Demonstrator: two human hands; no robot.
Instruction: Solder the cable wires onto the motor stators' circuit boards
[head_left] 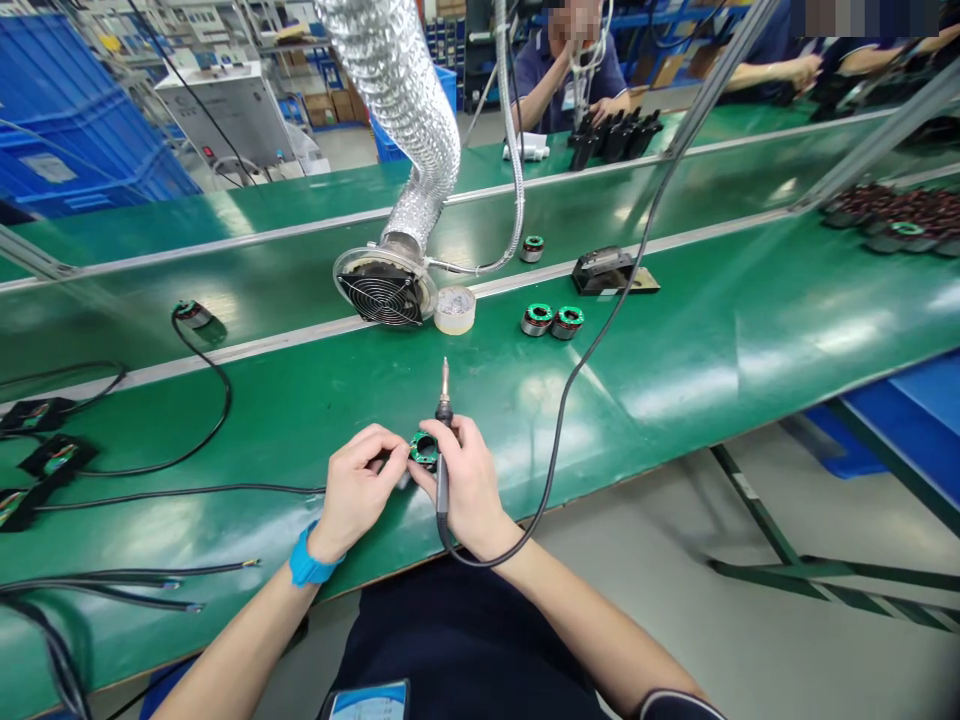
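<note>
A small green motor stator is pinched between the left hand and right hand near the table edge; the soldering iron is tucked in the right grip (tip up, unused), so soldering looks not yet done.

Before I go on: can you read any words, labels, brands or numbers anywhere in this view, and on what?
None can be read.
White label on the blue crate: blurred.
Grey machine at the back: markings too small.
Phone on the lap: screen shows no legible text.
Green-ringed part between the left hand and right hand, and the soldering iron: no visible print.
</note>
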